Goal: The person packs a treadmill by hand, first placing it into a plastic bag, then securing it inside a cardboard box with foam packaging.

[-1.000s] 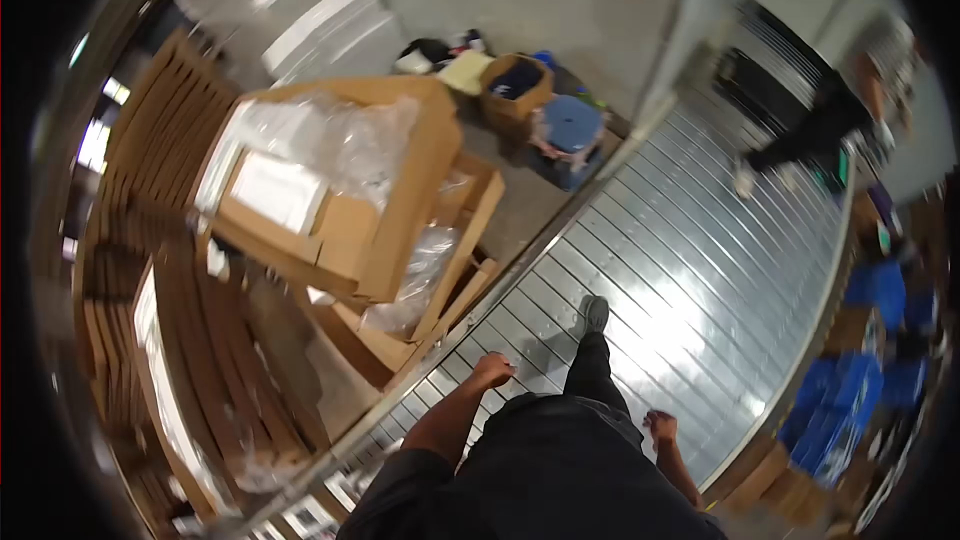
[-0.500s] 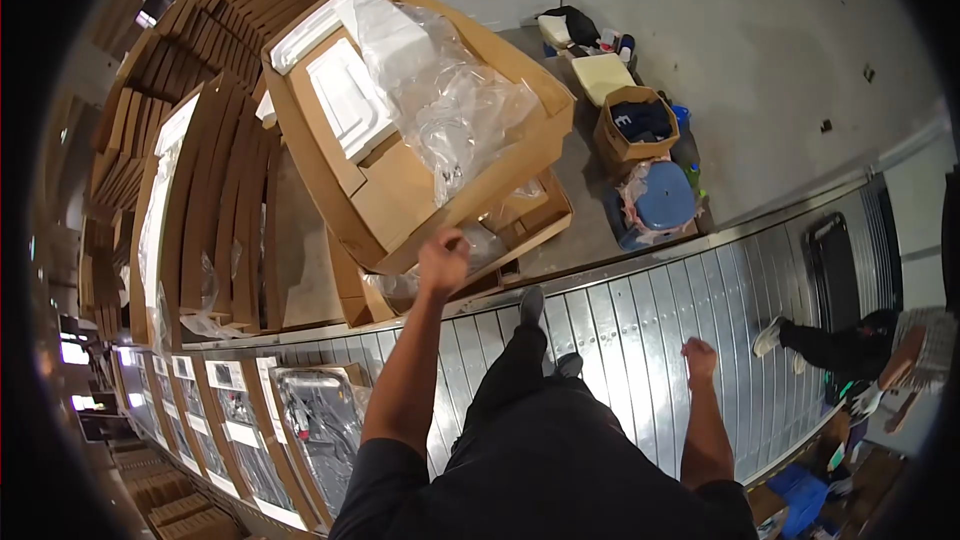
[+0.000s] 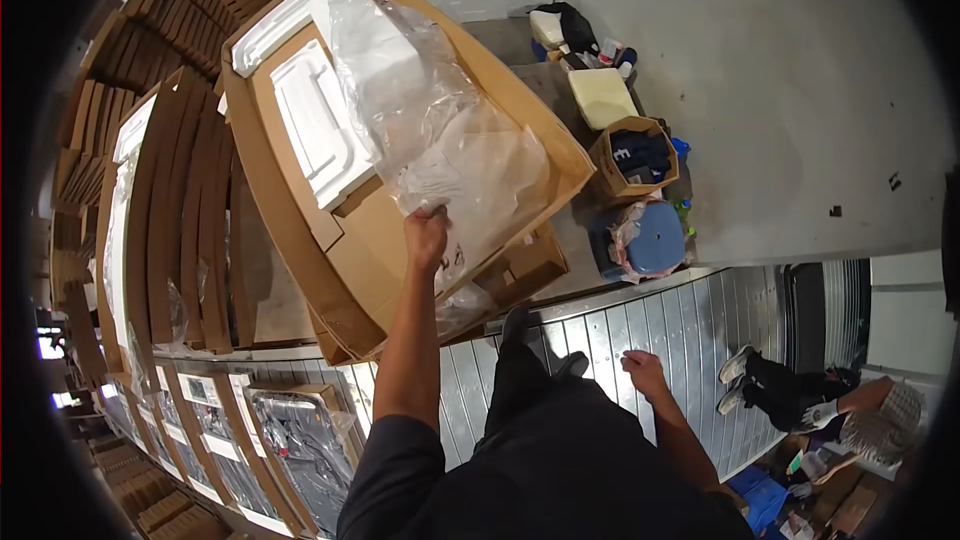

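My left hand [image 3: 426, 238] is closed on the edge of a clear plastic bag [image 3: 490, 155], which lies crumpled and stretched out inside a large open cardboard box [image 3: 565, 170]. White molded foam pieces [image 3: 305, 110] sit in the box, left of the plastic. Part of the bag drapes over the foam at the far end. My right hand [image 3: 643, 372] hangs low over the metal-slat floor, fingers curled, with nothing visible in it.
Flattened cardboard [image 3: 185, 210] stands in rows at the left. A blue stool [image 3: 656, 238] and a small carton with dark cloth [image 3: 640, 158] are right of the box. Packed units [image 3: 300, 440] line the lower left. A co-worker [image 3: 840, 415] is at the right.
My left hand has gone from the near edge of the box to the plastic inside and closed on it. The plastic is spread wider toward me. My right hand has moved left and slightly down.
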